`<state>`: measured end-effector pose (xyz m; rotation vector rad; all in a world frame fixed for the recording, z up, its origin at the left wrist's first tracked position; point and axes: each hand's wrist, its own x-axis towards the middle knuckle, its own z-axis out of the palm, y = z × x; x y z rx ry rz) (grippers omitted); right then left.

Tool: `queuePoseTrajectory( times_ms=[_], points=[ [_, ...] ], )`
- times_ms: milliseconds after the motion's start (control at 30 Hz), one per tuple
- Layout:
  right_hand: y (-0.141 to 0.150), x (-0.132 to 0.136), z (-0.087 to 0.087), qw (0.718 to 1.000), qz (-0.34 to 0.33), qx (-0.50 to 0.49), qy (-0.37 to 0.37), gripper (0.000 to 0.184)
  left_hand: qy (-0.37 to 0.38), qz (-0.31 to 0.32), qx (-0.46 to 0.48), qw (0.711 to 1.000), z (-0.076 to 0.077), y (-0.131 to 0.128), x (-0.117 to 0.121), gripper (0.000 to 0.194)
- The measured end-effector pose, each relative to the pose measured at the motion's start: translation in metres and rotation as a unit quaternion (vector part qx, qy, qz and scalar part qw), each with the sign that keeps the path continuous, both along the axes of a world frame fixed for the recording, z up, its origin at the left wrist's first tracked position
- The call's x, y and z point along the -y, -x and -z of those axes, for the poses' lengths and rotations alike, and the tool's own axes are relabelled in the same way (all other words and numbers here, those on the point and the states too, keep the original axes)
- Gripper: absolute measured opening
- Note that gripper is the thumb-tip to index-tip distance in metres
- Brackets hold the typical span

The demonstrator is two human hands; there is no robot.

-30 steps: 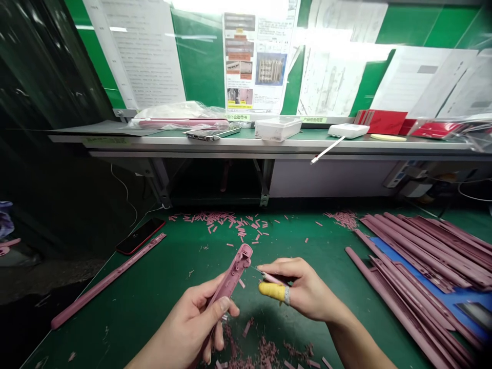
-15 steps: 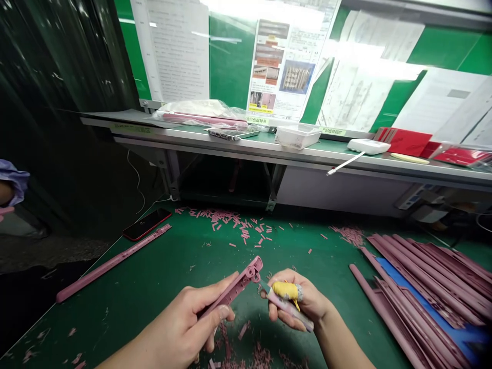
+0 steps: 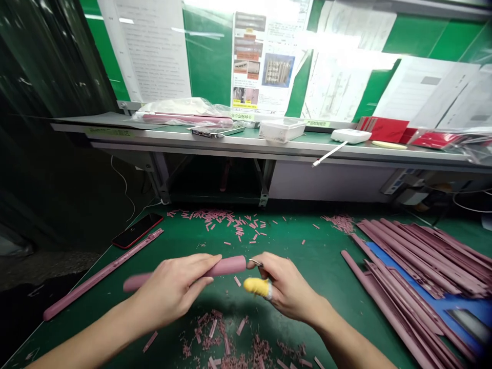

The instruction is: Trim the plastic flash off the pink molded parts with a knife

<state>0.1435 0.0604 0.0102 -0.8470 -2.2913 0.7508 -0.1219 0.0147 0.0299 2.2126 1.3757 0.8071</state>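
My left hand (image 3: 180,282) is closed around a long pink plastic part (image 3: 230,265), which lies nearly level with its smooth rounded side up. One end sticks out to the right of my fingers, the other to the left. My right hand (image 3: 284,287) is closed on a small knife (image 3: 255,262). Only a bit of its blade shows, close to the part's right end; whether they touch I cannot tell. The knife's handle is hidden in my fingers. A yellow finger cover (image 3: 257,288) is on my right thumb. Pink shavings (image 3: 246,348) lie on the table below.
On the right, several pink parts (image 3: 415,256) are piled on a blue sheet (image 3: 430,302). Another pink part (image 3: 103,274) and a phone (image 3: 137,230) lie at the left. Small pink offcuts (image 3: 215,215) are scattered under the shelf (image 3: 215,146), which holds a clear box (image 3: 282,130).
The pink part has turned from tilted, with its hollow side showing, to nearly level with its smooth side up. My right hand has rolled over, hiding the knife's handle. The view has shifted slightly.
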Motion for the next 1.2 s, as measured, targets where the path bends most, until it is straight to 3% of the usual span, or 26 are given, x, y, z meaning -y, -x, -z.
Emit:
queuePoseTrajectory(
  times_ms=[67, 133, 267, 333, 433, 533, 700, 933, 1100, 1200],
  points=[
    [0.006, -0.005, -0.006, 0.983, 0.018, 0.095, -0.157, 0.04, -0.077, 0.047, -0.077, 0.993, -0.007, 0.003, -0.006, 0.042],
    [0.01, -0.009, -0.008, 0.958, 0.033, 0.155, -0.239, 0.035, -0.168, 0.093, -0.186, 0.963, -0.016, 0.006, -0.011, 0.048],
    [0.012, -0.014, -0.013, 0.922, 0.034, 0.188, -0.337, 0.022, -0.312, 0.137, -0.357, 0.87, -0.039, 0.008, -0.014, 0.049],
    [0.01, -0.013, -0.016, 0.912, 0.021, 0.182, -0.367, 0.018, -0.342, 0.139, -0.386, 0.846, -0.05, 0.008, -0.013, 0.048],
    [0.008, -0.01, -0.02, 0.907, 0.008, 0.168, -0.386, 0.018, -0.358, 0.146, -0.393, 0.834, -0.059, 0.006, -0.009, 0.046],
    [0.006, -0.007, -0.021, 0.908, 0.016, 0.14, -0.395, 0.023, -0.347, 0.138, -0.372, 0.85, -0.059, 0.006, -0.004, 0.045],
    [0.006, -0.003, -0.022, 0.906, 0.037, 0.1, -0.41, 0.03, -0.287, 0.124, -0.28, 0.908, -0.045, 0.007, 0.007, 0.049],
    [0.009, 0.004, -0.026, 0.901, 0.075, 0.06, -0.422, 0.035, -0.143, 0.064, -0.088, 0.984, -0.022, -0.014, 0.032, 0.058],
    [0.008, 0.003, -0.028, 0.903, 0.081, 0.076, -0.416, 0.031, -0.036, -0.001, 0.076, 0.996, -0.018, -0.034, 0.046, 0.05],
    [0.003, 0.004, -0.032, 0.94, 0.051, 0.063, -0.331, 0.023, 0.093, -0.033, 0.206, 0.974, -0.014, -0.045, 0.047, 0.043]
  ],
)
